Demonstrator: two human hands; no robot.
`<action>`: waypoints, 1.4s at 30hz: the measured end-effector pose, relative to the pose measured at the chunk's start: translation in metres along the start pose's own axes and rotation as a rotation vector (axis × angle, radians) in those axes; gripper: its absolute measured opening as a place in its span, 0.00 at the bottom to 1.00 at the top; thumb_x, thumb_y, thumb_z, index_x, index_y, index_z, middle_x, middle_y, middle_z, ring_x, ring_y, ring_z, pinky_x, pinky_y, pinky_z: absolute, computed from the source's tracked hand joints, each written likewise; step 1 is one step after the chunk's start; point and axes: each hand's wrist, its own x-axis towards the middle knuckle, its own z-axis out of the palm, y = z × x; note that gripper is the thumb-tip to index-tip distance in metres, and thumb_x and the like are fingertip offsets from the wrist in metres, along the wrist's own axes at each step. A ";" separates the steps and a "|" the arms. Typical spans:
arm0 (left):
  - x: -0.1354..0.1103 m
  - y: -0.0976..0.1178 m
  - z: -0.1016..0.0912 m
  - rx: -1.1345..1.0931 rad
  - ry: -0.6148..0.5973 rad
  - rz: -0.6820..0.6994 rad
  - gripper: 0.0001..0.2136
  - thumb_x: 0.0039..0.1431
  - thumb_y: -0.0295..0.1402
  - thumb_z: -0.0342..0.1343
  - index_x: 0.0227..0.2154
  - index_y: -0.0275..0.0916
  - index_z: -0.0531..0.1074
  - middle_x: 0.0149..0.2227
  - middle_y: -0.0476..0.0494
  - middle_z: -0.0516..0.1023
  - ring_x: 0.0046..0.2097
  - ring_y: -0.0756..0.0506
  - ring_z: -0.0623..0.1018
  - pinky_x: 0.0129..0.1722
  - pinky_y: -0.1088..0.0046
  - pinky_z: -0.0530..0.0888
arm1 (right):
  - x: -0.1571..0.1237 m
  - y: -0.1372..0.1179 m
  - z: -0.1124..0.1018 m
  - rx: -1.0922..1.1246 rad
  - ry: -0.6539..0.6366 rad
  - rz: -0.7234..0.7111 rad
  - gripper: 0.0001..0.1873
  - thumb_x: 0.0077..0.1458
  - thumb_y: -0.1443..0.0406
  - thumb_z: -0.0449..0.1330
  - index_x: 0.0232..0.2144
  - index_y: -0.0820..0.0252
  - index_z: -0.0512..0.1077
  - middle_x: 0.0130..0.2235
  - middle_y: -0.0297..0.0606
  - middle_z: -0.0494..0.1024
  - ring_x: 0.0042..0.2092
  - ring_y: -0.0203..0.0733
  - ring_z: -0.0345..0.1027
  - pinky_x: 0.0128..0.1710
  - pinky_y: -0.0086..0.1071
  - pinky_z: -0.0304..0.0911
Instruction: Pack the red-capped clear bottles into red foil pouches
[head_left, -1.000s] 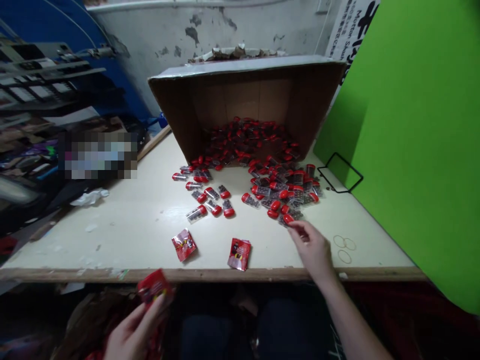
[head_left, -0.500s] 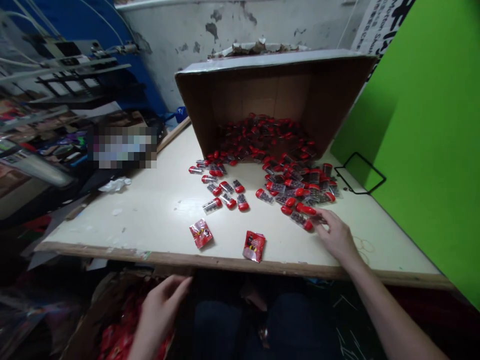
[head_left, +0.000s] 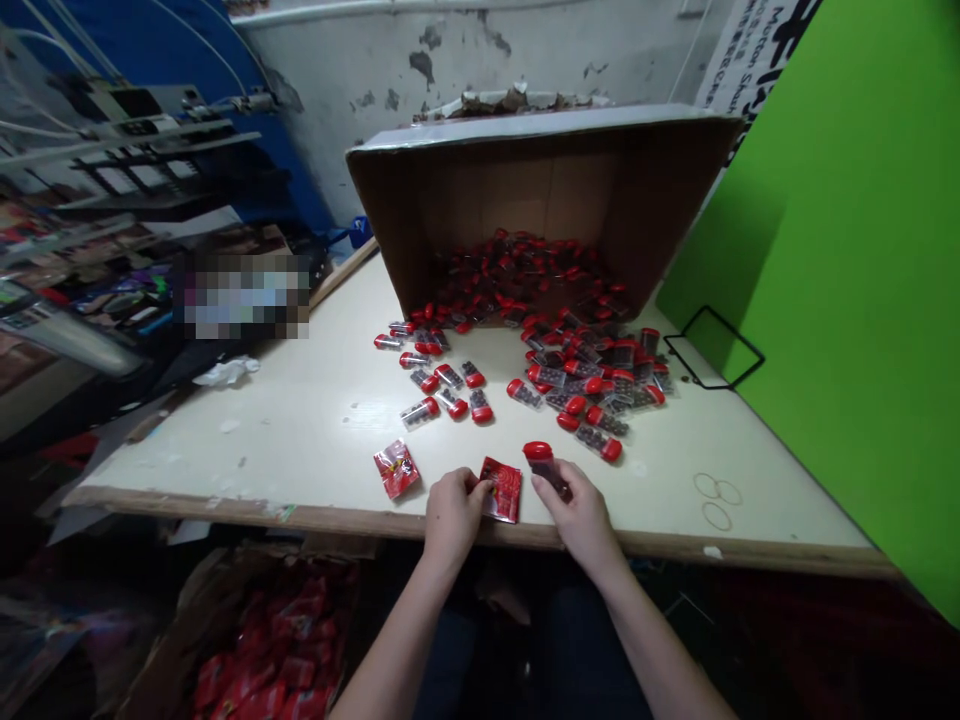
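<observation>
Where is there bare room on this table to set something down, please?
The widest bare patch of table lies between the crumpled white paper and the loose red-capped tubes. A smaller one separates the right hand from the thin rings. Crowded: the heap of tubes before the box, and around the left hand and red packets.

Through the open front of the cardboard box (head_left: 517,190), a way in is left above the tubes (head_left: 525,265) heaped on its floor; how far back they reach cannot be judged well in the shadow. Before the box's right half, low approach is blocked by piled tubes; before its left half, narrow gaps are left among scattered ones. Wider room is offered left of the box. To its right, passage is hemmed in by a wire frame (head_left: 735,333) and a green panel (head_left: 832,300). Farther in front, reach is obstructed by red packets (head_left: 397,469), the left hand (head_left: 452,508) and the right hand (head_left: 583,508).
</observation>
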 end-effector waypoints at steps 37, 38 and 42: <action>-0.028 0.048 0.004 -1.281 -0.110 -0.468 0.11 0.39 0.31 0.67 0.26 0.33 0.73 0.24 0.47 0.77 0.26 0.52 0.73 0.27 0.77 0.68 | -0.043 -0.026 0.013 0.350 -0.146 0.180 0.11 0.57 0.58 0.56 0.39 0.58 0.71 0.33 0.37 0.73 0.32 0.40 0.66 0.27 0.28 0.63; -0.031 0.048 0.005 -1.301 -0.135 -0.465 0.10 0.41 0.31 0.66 0.28 0.33 0.74 0.25 0.47 0.77 0.27 0.52 0.73 0.29 0.77 0.68 | -0.042 -0.025 0.014 0.344 -0.141 0.184 0.11 0.57 0.58 0.56 0.39 0.57 0.71 0.33 0.37 0.73 0.32 0.40 0.66 0.26 0.27 0.63; -0.039 0.045 0.008 -1.356 -0.191 -0.459 0.10 0.48 0.35 0.62 0.30 0.32 0.75 0.27 0.46 0.77 0.30 0.52 0.73 0.32 0.77 0.68 | -0.039 -0.022 0.015 0.305 -0.132 0.186 0.11 0.57 0.58 0.55 0.39 0.57 0.71 0.34 0.37 0.74 0.31 0.39 0.66 0.25 0.27 0.62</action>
